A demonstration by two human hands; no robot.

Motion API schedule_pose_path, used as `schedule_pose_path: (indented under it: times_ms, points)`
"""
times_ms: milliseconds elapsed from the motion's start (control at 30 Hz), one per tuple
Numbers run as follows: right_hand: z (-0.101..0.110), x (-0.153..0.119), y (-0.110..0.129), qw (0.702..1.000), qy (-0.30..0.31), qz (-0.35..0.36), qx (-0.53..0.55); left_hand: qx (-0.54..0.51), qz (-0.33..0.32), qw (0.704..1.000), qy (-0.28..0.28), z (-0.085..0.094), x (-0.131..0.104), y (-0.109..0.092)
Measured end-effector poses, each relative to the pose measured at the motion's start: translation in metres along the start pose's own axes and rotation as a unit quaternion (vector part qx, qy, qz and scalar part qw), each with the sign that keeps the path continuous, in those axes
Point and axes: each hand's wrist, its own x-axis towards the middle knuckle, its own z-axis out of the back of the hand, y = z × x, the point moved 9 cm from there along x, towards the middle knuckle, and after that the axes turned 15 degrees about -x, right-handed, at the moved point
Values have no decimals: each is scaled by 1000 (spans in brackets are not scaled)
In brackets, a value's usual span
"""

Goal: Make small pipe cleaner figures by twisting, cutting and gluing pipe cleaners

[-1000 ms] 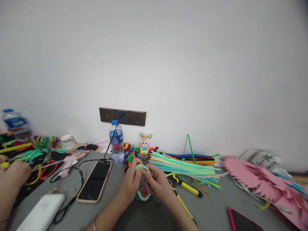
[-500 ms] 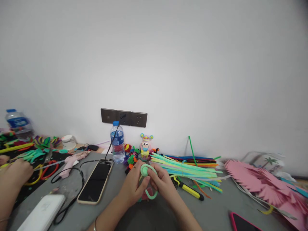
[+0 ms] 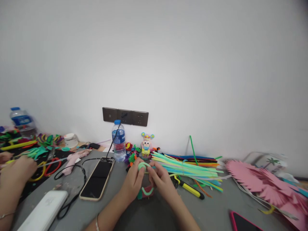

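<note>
A mint green pipe cleaner (image 3: 147,192), coiled at its upper end, is held between my two hands. My left hand (image 3: 132,179) pinches the coil, with the thumb over it. On the other side, the fingers of my right hand (image 3: 161,179) are closed on the strip. Its loose end curves down between my hands, in front of a small reddish and green object (image 3: 146,196) on the table, which is partly hidden. Behind my hands stands a small figurine (image 3: 146,147) with round blue and yellow ears.
A water bottle (image 3: 119,141), a phone (image 3: 97,179) with a cable, and a white power bank (image 3: 44,211) are to the left. Another person's hands (image 3: 19,170) work at far left. Pipe cleaners (image 3: 187,168), a yellow cutter (image 3: 191,190) and pink paper (image 3: 262,183) lie right.
The loop between my hands has opened out lower down, and its free end now hangs separately. My right hand has shifted slightly upward. The whole view has moved a little.
</note>
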Motion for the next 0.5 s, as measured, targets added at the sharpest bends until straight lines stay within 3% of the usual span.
schedule_pose_path:
  times_ms: [267,500]
  points:
    - [11,1,0,998,-50,6,41,23,17,1000,13,-1,0,0]
    - [6,2,0,999,-19,18,41,49,-5,998,41,-7,-1,-5]
